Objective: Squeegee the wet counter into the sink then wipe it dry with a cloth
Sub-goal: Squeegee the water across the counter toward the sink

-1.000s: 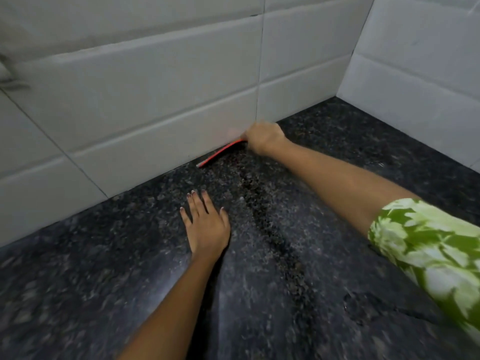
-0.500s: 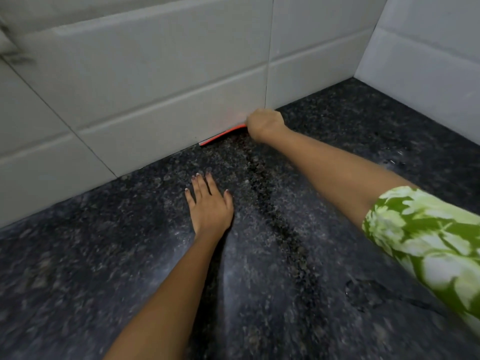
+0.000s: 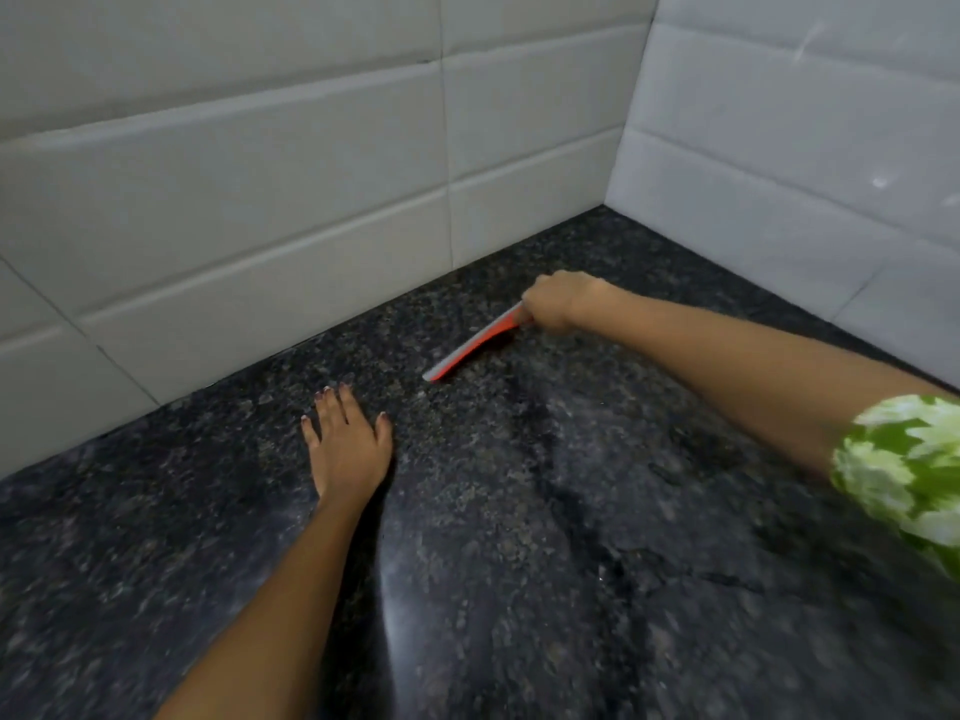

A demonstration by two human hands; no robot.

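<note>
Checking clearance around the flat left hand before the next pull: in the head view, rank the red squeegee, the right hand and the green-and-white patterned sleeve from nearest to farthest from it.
From the left hand:
1. Red squeegee, blade tip just ahead and to the right.
2. Right hand, gripping the squeegee's far end, nearer the wall.
3. Green-and-white patterned sleeve, at the right edge.

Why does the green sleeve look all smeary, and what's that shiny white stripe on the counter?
Head view: the green-and-white patterned sleeve is smeared by motion blur at the frame's edge; the pale stripe is glare on the dark speckled granite counter, beside the flat left hand.
</note>
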